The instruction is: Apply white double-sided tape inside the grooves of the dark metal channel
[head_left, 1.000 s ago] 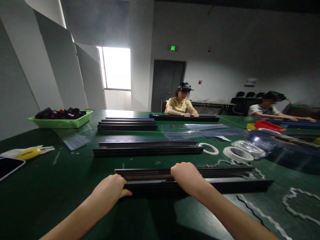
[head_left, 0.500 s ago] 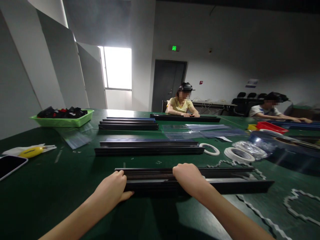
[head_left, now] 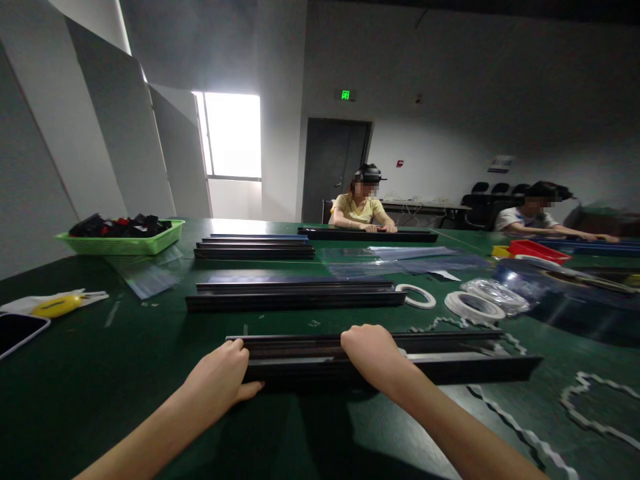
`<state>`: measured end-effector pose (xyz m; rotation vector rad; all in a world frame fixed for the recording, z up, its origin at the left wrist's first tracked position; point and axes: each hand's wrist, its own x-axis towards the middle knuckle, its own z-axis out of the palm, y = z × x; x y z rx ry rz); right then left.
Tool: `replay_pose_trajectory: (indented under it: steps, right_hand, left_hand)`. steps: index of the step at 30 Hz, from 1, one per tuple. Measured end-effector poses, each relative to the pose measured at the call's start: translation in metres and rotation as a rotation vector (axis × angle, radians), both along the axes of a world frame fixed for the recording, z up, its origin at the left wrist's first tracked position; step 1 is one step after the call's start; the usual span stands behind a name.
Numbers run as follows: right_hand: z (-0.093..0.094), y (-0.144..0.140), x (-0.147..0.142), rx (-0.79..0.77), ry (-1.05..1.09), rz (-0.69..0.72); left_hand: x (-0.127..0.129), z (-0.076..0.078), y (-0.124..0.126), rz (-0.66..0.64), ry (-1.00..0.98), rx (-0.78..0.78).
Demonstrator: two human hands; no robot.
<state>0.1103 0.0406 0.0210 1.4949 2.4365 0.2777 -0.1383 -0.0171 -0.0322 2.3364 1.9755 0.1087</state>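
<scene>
a: where did we have our hands?

b: both were on the long black rail [head_left: 450, 365] lying across the green table [head_left: 125, 373] right in front of us. our left hand [head_left: 220, 377] was curled around the rail's left end, thumb along the near side, fingers over the top. our right hand [head_left: 373, 353] was closed over the rail near its middle, knuckles up, gripping it.

a: and what lay around it?

b: a second stack of rails [head_left: 295, 295] sat just beyond, parallel to ours, and a third stack [head_left: 255, 248] farther back. two rolls of white tape [head_left: 473, 305] lay to the right of the second stack, with zigzag white strips [head_left: 595, 417] scattered on the table near our right arm.

a: anything on the left?

b: a green basket [head_left: 125, 244] of dark parts at the far left, a yellow tool [head_left: 55, 306] on white paper, and a phone [head_left: 17, 331] at the edge. two other people [head_left: 361, 207] sat across the table, hands on their own rails.
</scene>
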Motion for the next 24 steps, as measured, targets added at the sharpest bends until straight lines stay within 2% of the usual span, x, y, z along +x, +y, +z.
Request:
replay_pose_trajectory:
  steps: [16, 24]
  right_hand:
    - [0.0016, -0.0007, -0.0007, -0.009, -0.014, 0.006]
    - [0.0010, -0.0003, -0.0008, -0.013, -0.014, 0.002]
  left_hand:
    - [0.0076, 0.0095, -0.0036, -0.026, 0.037, -0.036]
    - [0.0084, 0.0071, -0.0036, -0.014, 0.031, -0.005]
